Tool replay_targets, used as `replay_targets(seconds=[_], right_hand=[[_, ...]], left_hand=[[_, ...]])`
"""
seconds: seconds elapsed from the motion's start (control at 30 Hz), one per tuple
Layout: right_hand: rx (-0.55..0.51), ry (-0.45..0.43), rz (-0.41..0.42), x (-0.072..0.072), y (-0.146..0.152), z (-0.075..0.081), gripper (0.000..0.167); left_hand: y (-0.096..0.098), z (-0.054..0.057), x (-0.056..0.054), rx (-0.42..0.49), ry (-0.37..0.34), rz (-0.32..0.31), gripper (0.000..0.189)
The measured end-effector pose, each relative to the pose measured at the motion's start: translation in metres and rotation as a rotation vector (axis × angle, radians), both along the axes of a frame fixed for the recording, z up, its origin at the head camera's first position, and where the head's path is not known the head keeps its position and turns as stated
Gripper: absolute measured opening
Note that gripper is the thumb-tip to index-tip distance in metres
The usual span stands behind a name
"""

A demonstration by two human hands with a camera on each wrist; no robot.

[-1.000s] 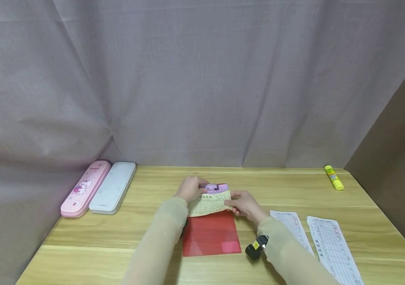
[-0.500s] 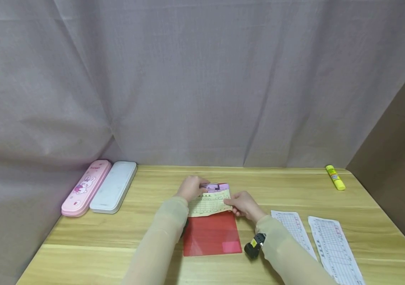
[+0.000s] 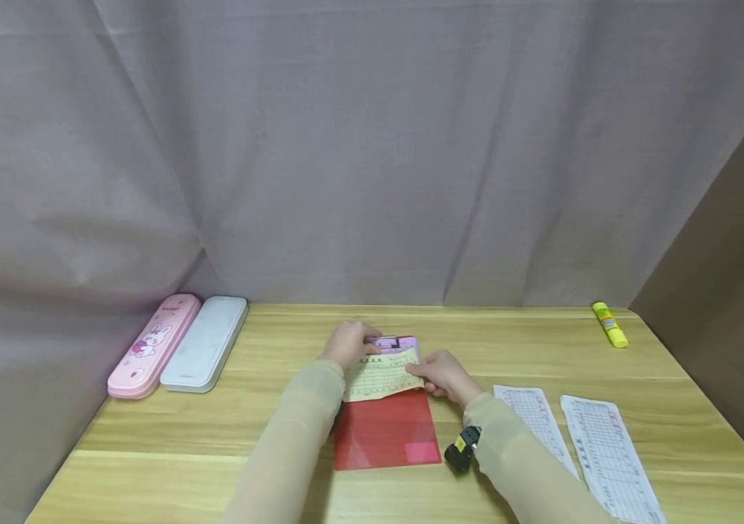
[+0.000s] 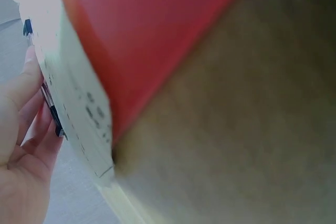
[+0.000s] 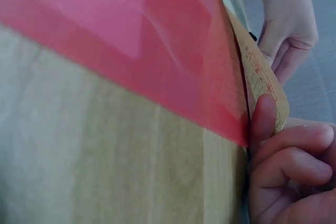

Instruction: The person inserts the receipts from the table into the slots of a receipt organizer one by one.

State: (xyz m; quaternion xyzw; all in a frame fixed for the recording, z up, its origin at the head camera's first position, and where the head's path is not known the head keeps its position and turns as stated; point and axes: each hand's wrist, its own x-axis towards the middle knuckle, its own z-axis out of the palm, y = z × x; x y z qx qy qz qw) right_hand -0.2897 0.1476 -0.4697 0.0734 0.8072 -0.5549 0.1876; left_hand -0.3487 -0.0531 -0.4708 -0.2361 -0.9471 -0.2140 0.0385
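Observation:
A translucent red clipboard [image 3: 385, 433] lies on the wooden table, with a purple strip [image 3: 409, 343] and a metal clip with black ends [image 3: 393, 342] at its far end. Over its upper part lies a pale yellow printed slip [image 3: 378, 378], its near edge curling up off the board. My left hand [image 3: 348, 345] holds the clip at the slip's top left, thumb on the near side and fingers beyond, as the left wrist view shows [image 4: 26, 124]. At the slip's right edge my right hand [image 3: 445, 375] pinches the paper between thumb and fingers.
Two white printed slips, the nearer-in one [image 3: 537, 422] and the outer one [image 3: 611, 455], lie right of the right forearm. A yellow glue stick [image 3: 610, 324] is at the back right. Pink [image 3: 154, 346] and white [image 3: 204, 343] pencil cases lie at the left, before a grey curtain [image 3: 372, 153].
My right hand has shifted slightly left along the yellow slip, and the slip's top right corner has moved a little left. The left hand stays at the clip.

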Motion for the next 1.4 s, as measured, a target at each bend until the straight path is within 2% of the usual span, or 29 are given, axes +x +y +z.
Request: replay_targets(seconds=[0.1,0.27,0.4,0.5,0.7,0.93,1.13,1.4], right_hand=[[0.022,0.015,-0.009,0.000,-0.002,-0.002,0.030],[0.081,0.054,-0.044,-0.003,-0.008,-0.005,0.036],[0.103,0.069,-0.038,-0.003,-0.011,-0.004,0.034],[0.113,0.071,-0.019,-0.002,-0.011,-0.003,0.036],[0.119,0.071,-0.037,-0.001,-0.013,-0.001,0.037],[0.190,0.043,-0.033,-0.008,-0.015,-0.004,0.042],[0.257,0.021,-0.022,-0.015,-0.013,-0.005,0.046],[0.264,-0.009,-0.033,-0.018,-0.011,-0.004,0.048]], left_hand=[[0.000,-0.001,-0.002,-0.014,0.028,-0.022,0.030],[0.002,-0.003,-0.004,-0.098,0.074,-0.068,0.015],[0.004,-0.002,-0.002,-0.157,0.077,-0.058,0.007],[0.005,-0.001,0.001,-0.179,0.065,-0.036,0.008],[0.005,-0.002,0.003,-0.173,0.069,-0.024,0.013],[0.004,-0.006,0.001,-0.158,0.085,-0.010,0.011],[0.007,-0.003,0.002,-0.165,0.064,-0.009,0.015],[0.010,0.002,0.004,-0.161,0.029,0.003,0.017]])
